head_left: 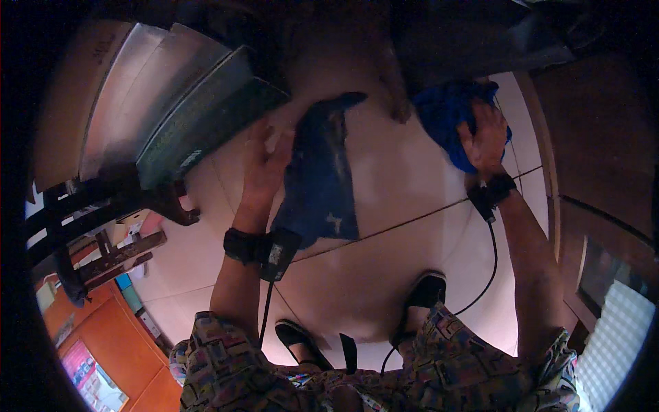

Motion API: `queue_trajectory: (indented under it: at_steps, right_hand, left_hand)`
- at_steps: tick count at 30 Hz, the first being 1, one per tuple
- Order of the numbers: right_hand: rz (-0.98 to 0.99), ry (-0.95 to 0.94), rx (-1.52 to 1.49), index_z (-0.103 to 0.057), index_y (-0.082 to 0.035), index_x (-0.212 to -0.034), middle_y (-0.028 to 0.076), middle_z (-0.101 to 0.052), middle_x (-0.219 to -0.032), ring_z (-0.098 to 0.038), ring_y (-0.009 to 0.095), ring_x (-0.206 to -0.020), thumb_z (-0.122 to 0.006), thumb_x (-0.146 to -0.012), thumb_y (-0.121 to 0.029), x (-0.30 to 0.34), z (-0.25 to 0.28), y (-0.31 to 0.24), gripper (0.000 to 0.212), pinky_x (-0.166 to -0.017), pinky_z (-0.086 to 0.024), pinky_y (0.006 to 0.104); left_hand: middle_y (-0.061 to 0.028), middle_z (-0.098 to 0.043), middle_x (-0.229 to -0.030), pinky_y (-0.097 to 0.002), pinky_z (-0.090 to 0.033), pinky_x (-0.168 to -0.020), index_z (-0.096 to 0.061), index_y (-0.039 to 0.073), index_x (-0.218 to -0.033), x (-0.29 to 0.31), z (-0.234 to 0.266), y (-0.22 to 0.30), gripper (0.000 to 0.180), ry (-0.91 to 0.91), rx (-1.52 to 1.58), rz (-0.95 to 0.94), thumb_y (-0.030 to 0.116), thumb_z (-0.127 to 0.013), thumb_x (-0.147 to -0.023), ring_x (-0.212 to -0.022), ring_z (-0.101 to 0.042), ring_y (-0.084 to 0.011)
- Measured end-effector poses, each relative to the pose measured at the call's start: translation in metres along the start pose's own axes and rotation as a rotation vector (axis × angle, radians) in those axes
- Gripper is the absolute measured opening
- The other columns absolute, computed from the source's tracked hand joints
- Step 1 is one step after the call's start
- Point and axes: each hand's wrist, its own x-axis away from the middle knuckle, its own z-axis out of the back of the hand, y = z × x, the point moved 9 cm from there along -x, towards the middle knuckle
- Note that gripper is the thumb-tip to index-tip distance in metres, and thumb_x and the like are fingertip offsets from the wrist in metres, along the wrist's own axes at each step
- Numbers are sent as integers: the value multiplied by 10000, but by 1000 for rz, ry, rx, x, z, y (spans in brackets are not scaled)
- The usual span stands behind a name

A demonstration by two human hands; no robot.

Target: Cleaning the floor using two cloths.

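A bunched bright blue cloth (443, 117) lies on the tiled floor at the far right. My right hand (486, 137) is on top of it, its fingers curved over the folds and the thumb set apart. To the left, my left hand (266, 161) is open, fingers stretched forward and thumb apart, with nothing in it. It is beside a dark blue piece of fabric (319, 182) with pale marks, spread lengthwise on the floor. Whether the left hand touches that fabric's edge I cannot tell.
A dark green panel (213, 120) and pale boards lean at the far left above a dark frame (89, 213). Wooden furniture (597, 130) lines the right side, with a checked cloth (614, 343) near it. My shoes (425, 290) stand on the tiles. Cables run from both wrist straps.
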Motion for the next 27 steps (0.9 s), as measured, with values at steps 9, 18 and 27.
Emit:
queue_trajectory:
  at_steps: [9,18,27]
  right_hand:
    - [-9,27,-12,-561,-18,-1186,167,-572,-1194,-472,395,-1115,-576,-777,-373,-1,12,-3,542,-1004,-328,499]
    - [-31,74,-25,-564,-12,-1151,192,-566,-1137,-481,396,-1064,-550,-774,-398,7,14,8,540,-942,-355,505]
    - [-33,1,-85,-595,-42,-1115,162,-584,-1102,-482,376,-1053,-537,-779,-423,-8,9,-12,511,-951,-343,496]
  left_hand:
    - [-168,-356,-1447,-523,-373,-946,-464,167,-1357,10,-97,10,535,149,-908,-702,337,-608,-871,-1253,-369,-447]
    - [-168,-412,-1417,-605,-363,-925,-510,174,-1325,-120,-137,40,514,486,-1043,-664,428,-519,-879,-1200,-425,-455]
    - [-154,-460,-1377,-582,-352,-953,-544,122,-1278,-179,-126,8,479,40,-146,-585,350,-530,-857,-1203,-427,-432]
